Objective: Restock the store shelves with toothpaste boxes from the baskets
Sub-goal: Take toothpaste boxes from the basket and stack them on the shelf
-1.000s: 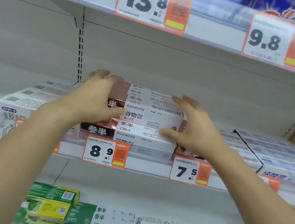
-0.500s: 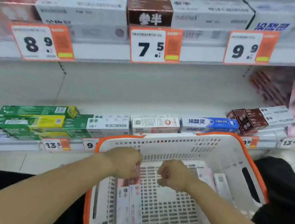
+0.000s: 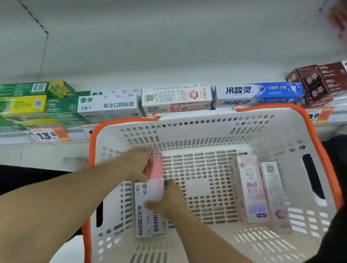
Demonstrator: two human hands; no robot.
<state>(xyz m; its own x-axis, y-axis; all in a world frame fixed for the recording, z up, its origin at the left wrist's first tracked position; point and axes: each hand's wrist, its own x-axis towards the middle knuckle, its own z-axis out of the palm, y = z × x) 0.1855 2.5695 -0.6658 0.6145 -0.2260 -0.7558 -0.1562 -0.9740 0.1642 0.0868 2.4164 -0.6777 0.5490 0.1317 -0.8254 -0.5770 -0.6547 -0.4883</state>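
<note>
Left hand [image 3: 137, 163] gripping far end of toothpaste boxes [image 3: 149, 198] | right hand [image 3: 170, 199] curled round their near side | boxes low inside basket [image 3: 215, 124] | two more boxes [image 3: 261, 192] right of hands | shelf [image 3: 199, 82] beyond

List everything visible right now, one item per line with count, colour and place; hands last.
White plastic basket with orange rim: one, on the floor below the shelf.
Pink-and-white toothpaste boxes: two, side by side at the basket's left, under both hands.
Pale pink toothpaste boxes: two, lying at the basket's right.
Green and yellow boxes: several, shelf far left.
White-and-green box: one, shelf centre-left.
White-and-red box: one, shelf centre.
Blue-and-white box: one, shelf right of centre.
Brown-and-white boxes: several, shelf far right.
Orange price tags: several, shelf edge.
Left hand: grips the boxes' far end.
Right hand: grips their middle.
</note>
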